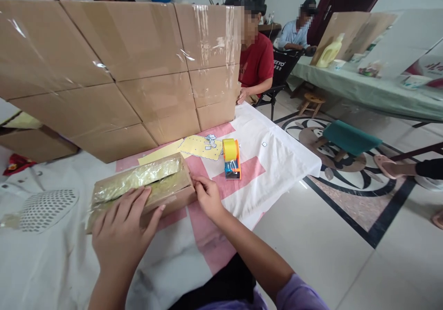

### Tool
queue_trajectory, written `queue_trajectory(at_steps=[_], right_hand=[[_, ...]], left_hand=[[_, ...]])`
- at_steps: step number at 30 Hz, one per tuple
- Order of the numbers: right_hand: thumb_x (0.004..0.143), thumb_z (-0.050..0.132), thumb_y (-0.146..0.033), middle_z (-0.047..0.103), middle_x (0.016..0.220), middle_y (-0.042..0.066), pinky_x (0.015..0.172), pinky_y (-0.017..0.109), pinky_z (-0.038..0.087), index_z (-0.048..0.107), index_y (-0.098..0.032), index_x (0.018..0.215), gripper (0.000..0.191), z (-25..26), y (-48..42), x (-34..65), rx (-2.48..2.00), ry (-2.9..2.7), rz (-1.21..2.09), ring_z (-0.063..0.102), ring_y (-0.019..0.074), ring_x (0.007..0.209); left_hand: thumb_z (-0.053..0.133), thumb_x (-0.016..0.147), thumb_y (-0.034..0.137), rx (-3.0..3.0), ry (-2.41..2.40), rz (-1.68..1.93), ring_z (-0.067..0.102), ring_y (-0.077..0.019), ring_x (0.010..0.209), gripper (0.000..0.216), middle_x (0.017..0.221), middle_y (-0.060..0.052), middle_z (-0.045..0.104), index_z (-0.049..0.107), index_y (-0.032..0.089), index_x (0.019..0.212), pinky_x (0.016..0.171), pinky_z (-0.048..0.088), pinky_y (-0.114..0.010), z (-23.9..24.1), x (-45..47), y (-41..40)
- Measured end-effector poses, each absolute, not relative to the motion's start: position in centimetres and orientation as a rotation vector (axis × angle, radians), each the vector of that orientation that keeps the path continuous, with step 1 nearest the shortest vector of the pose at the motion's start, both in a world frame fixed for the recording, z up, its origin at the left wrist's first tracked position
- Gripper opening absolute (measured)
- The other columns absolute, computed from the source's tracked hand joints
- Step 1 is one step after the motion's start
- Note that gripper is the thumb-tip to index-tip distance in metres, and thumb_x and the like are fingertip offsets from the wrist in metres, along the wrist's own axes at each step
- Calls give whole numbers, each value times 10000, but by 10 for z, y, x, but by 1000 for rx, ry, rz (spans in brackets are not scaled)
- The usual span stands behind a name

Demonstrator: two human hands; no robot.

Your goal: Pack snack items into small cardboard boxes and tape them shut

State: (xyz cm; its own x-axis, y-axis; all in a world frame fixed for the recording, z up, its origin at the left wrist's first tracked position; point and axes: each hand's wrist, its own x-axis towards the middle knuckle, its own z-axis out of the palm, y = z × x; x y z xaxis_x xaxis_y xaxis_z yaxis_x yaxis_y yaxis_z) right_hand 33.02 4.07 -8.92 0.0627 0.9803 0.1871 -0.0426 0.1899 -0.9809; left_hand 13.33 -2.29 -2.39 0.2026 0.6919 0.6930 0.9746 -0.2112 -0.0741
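A small brown cardboard box (166, 187) lies on the white and pink table cover (273, 162), its top covered with shiny yellowish tape. My left hand (121, 231) lies flat on the box's near end, fingers spread. At the box's right end my right hand (206, 195) has its fingers curled against the side. A yellow and orange tape dispenser (231, 158) stands just beyond the right hand, apart from it.
A tall taped cardboard wall (121, 70) runs across the table behind the box. Yellow paper sheets (200, 147) lie by the dispenser. A white perforated scoop (46, 208) rests at left. A person in red (256, 65) sits past the wall; another sits farther back. Tiled floor to the right.
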Motion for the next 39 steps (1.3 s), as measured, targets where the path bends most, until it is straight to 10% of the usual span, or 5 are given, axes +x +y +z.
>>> queue_trajectory(at_steps=[12, 39], right_hand=[[809, 576, -235, 777, 783, 36, 610, 274, 527, 771, -187, 881, 213, -80, 34, 329, -1098, -1226, 985, 680, 177, 634], [767, 543, -204, 593, 668, -38, 597, 254, 445, 754, -194, 1046, 350, -87, 41, 332, -899, -1183, 1310, 522, 125, 594]], left_hand=[[752, 849, 444, -2054, -1516, -761, 675, -339, 1076, 708, 1307, -82, 708, 510, 322, 1503, 907, 426, -432, -23, 114, -20], [704, 865, 422, -2171, -1450, -834, 685, -311, 1088, 521, 1277, -84, 716, 629, 296, 1365, 993, 388, -427, -18, 95, -12]])
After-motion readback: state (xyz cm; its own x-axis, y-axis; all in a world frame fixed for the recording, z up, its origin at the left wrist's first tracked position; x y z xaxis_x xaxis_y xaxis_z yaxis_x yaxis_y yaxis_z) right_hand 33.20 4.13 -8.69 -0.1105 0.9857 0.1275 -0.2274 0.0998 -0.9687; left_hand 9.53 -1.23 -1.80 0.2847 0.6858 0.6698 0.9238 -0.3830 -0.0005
